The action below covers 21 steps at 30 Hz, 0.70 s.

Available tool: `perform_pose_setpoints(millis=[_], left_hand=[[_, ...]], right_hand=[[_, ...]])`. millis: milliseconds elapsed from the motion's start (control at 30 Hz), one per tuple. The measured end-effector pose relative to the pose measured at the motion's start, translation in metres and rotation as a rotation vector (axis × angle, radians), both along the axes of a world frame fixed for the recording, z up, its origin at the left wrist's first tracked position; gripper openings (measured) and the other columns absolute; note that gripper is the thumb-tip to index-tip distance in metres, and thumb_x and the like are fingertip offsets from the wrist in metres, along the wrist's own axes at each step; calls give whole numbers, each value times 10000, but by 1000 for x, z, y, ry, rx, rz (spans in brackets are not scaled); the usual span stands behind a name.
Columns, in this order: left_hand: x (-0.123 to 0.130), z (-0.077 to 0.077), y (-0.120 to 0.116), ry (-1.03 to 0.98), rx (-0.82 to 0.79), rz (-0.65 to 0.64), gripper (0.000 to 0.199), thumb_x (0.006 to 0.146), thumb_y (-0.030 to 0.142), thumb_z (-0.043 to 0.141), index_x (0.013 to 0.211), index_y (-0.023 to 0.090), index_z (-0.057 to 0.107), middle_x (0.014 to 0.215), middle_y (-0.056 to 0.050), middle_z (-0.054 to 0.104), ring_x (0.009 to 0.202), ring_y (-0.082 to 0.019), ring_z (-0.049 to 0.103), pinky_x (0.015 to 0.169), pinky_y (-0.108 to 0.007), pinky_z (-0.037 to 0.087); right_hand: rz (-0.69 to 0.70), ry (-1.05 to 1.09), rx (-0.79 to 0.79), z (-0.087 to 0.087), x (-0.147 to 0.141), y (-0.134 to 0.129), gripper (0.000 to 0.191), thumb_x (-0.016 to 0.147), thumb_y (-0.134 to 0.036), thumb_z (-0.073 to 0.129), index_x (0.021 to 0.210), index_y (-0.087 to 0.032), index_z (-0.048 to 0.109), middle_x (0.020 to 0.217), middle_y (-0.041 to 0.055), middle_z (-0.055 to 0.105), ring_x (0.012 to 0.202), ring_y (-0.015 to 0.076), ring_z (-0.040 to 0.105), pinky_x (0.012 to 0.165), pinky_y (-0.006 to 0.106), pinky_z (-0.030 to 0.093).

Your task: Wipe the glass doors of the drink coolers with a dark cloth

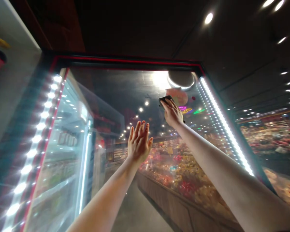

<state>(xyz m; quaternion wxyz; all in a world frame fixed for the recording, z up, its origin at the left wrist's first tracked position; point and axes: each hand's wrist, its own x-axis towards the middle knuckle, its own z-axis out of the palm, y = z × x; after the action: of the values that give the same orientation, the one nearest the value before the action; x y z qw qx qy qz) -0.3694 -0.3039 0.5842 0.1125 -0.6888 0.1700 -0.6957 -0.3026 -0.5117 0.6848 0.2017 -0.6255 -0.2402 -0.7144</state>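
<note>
A large glass pane (111, 106) in a dark frame stands right before me. High on it, my right hand (173, 113) presses a small dark pad (164, 100), sponge-like in shape, its fingers laid over the top. Whether it is a sponge or a folded cloth I cannot tell. Lower and to the left, my left hand (139, 141) is raised with its fingers straight and slightly apart, holding nothing. Its palm faces the glass; I cannot tell whether it touches.
Bright light strips (44, 114) run down the left side of the frame and another strip (223, 122) down the right. A glazed lit cabinet (65, 141) is at left. Beyond or mirrored in the pane are a long display counter (169, 203) and floor. Ceiling lamps (208, 18) hang above.
</note>
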Motion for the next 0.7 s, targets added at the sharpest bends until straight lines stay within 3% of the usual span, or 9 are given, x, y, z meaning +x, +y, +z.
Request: perform_pose_setpoints(millis=[100,200,267,333,400,467,533,600,700], left_hand=[[5,-2,-3,-25,49,16,692,1019,356,478,1624,255,158,1660,-110,310,1542,-290,265,1249,-568,267],[8,-4,-2,-70,56,15,705,1021,383,486,1628,271,145,1662,-111,298,1538,-301,268,1242,-571,274],[9,-5,-1,-97,67,2,719,1024,382,486,1633,275,119,1662,-110,292,1537,-297,270,1241,-565,276],[9,-6,-1,-118,81,-3,732,1024,380,489,1636,285,98,1665,-102,283,1537,-294,272,1239,-559,283],[8,-6,-2,-130,86,10,733,1025,377,490,1636,283,97,1667,-99,278,1537,-297,270,1235,-560,290],[7,-7,-3,-138,88,34,724,1026,377,485,1636,265,111,1664,-110,285,1534,-305,276,1228,-560,303],[5,-7,-4,-143,95,58,715,1028,379,481,1634,245,127,1657,-126,299,1529,-311,289,1222,-559,311],[4,-8,-5,-146,106,75,715,1026,381,484,1633,235,134,1653,-133,308,1527,-316,294,1220,-557,313],[4,-7,-4,-156,109,73,727,1022,379,490,1635,263,118,1660,-114,295,1526,-315,298,1223,-562,305]], right_hand=[[-28,62,258,-24,11,-13,618,933,-122,441,1531,-278,458,1601,71,435,1492,328,358,1163,580,389],[-74,42,149,-50,10,-4,646,930,-123,438,1551,-299,422,1614,54,417,1504,311,340,1172,562,387],[-88,0,-28,-47,6,1,642,946,-128,419,1554,-337,408,1613,11,422,1513,260,329,1194,504,379],[-87,-19,-117,-29,4,-4,630,958,-133,411,1547,-356,413,1603,-18,437,1510,226,333,1207,460,371],[-80,-1,-72,-9,6,-21,619,955,-132,415,1536,-347,433,1595,-15,448,1501,225,346,1206,458,371],[-62,39,95,0,11,-38,618,941,-123,417,1527,-314,453,1590,24,456,1491,258,358,1183,506,387],[-48,75,312,-9,18,-45,624,928,-126,420,1531,-284,451,1574,82,469,1477,314,371,1139,588,402],[-62,72,394,-29,22,-40,641,919,-140,439,1547,-269,425,1568,118,468,1478,348,360,1119,633,391],[-123,-4,115,-44,22,-26,665,911,-136,466,1557,-282,404,1618,80,404,1517,296,302,1188,551,343]])
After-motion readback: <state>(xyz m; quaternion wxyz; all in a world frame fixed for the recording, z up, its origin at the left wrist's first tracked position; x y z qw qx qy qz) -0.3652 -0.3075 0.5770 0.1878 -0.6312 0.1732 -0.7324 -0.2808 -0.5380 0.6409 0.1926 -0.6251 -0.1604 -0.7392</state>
